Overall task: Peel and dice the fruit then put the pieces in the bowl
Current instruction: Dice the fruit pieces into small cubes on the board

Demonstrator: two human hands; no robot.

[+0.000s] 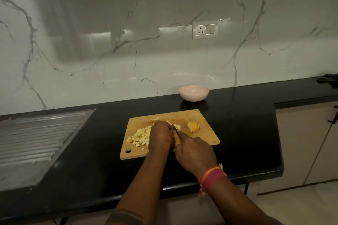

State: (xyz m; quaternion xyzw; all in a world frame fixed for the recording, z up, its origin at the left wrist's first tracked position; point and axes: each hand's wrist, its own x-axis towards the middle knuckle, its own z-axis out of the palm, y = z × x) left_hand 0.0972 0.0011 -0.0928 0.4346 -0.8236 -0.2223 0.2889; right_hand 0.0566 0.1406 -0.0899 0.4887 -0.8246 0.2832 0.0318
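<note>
Currently both hands over board (204, 133) on black counter (237, 133). Left hand (161, 136) curled down on fruit piece (176, 126), holding it. Right hand (194, 151) grips knife (178, 134), blade at the piece. Diced cubes (140, 136) heaped left on board; unpeeled wedge (193, 126) right. Bowl (193, 93) behind board, apart from it.

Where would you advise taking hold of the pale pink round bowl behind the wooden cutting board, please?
Probably by the rim of the pale pink round bowl: it stands upright and open, apart from the wooden cutting board and close to the marble wall. Come from above or the near side, thumb inside and fingers outside; the curved underside offers little purchase, and nothing shows inside it.
</note>
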